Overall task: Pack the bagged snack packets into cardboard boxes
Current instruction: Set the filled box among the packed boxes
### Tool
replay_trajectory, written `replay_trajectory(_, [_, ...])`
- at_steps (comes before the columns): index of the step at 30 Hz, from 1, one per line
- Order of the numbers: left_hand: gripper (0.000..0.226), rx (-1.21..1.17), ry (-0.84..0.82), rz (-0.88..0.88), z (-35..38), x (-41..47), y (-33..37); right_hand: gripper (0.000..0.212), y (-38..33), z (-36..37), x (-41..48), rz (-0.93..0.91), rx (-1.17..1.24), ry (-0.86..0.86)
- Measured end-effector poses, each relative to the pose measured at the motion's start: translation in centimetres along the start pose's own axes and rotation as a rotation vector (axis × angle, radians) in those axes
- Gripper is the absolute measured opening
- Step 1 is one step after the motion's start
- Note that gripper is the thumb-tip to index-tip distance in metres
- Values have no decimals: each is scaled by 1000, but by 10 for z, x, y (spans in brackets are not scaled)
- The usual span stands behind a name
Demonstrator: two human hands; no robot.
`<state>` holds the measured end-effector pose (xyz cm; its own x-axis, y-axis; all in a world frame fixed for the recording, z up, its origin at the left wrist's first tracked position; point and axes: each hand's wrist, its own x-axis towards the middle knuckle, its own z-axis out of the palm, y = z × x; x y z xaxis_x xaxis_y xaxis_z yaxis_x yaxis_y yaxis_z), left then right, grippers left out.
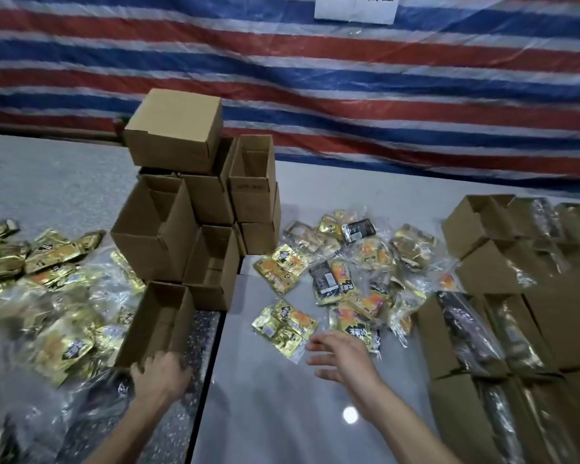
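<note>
An open, empty cardboard box (154, 324) stands at the near foot of a box stack. My left hand (159, 373) grips its near rim, fingers curled over the edge. My right hand (340, 358) hovers with fingers spread and holds nothing, just right of a clear bag of gold snack packets (283, 324) on the grey table. More bagged packets (359, 269), gold, orange and black, lie scattered beyond it.
A stack of empty boxes (195, 209) rises at centre-left. Loose gold packets and bags (47, 296) cover the left. Filled open boxes (509, 329) stand in rows on the right. A striped tarpaulin (349, 95) hangs behind the table (265, 413).
</note>
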<state>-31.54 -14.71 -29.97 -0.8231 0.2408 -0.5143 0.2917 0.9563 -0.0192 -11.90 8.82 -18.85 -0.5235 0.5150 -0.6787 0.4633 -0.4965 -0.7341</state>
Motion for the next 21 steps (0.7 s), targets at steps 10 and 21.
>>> replay_trajectory(10, [22,158,105,154,49,-56,9,16,16,-11,-3,-19,-7,35])
replay_trajectory(21, [33,382,3,363,90,-105,49,19,27,-35,-9,-55,-25,41])
